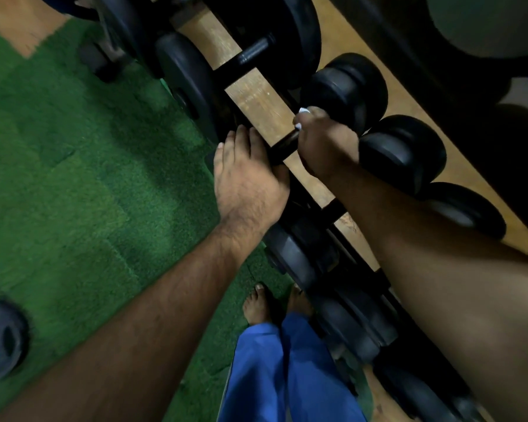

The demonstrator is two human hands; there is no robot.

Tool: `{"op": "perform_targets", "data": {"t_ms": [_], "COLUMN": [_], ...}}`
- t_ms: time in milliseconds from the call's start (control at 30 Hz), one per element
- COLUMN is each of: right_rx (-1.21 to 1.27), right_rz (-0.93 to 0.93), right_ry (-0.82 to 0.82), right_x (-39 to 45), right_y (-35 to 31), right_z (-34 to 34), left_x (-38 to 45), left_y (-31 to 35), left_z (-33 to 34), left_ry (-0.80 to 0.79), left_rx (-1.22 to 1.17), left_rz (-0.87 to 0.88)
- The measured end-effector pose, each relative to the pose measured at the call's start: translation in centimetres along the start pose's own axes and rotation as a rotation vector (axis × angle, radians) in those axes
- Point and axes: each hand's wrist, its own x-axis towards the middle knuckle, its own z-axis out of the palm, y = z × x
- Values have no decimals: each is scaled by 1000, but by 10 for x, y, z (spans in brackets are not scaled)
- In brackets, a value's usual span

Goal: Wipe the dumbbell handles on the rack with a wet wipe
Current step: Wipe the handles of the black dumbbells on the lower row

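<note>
Black dumbbells lie in a row across a wooden rack [256, 102]. My right hand [323, 144] is curled round the handle [282, 147] of one dumbbell, with a white wet wipe [301, 118] showing between its fingers. My left hand [247, 178] rests on the near end of that same dumbbell, fingers fairly straight, covering its near weight. The far weight [348, 89] of this dumbbell shows beyond my right hand. Another dumbbell handle [253, 56] lies bare further up the rack.
Green turf flooring [89, 178] lies left of the rack. A loose black weight plate [0, 339] sits at the lower left. My bare feet [256, 303] and blue trousers [287, 370] are close to the rack's base. More dumbbells [403, 153] fill the rack on the right.
</note>
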Motion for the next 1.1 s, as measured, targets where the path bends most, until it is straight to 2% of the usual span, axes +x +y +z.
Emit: {"op": "perform_targets", "data": {"t_ms": [100,233,300,433,500,600,800,900,1033,1100], "right_rx": [74,143,208,228,335,508,567,686,664,627], "right_rz": [-131,98,57,71,141,250,380,499,409,372], "right_ry": [-3,5,18,131,195,389,358,349,456,452], "right_x": [-14,-19,-33,-42,-40,-46,-34,-28,-24,-19], "right_y": [23,11,9,22,19,14,4,3,-8,-12], "right_z": [2,16,20,16,19,30,34,29,19,16], "left_x": [0,-1,0,-2,-2,-1,-1,-1,-1,-1], "left_y": [0,0,-2,-1,-1,0,1,1,-1,-2], "left_z": [2,3,4,4,4,3,3,5,8,8], "left_ry": [10,14,15,33,30,20,60,69,79,70], "left_rx": [9,27,39,45,49,53,59,65,76,83], "left_rz": [4,18,22,33,30,31,34,43,57,56]}}
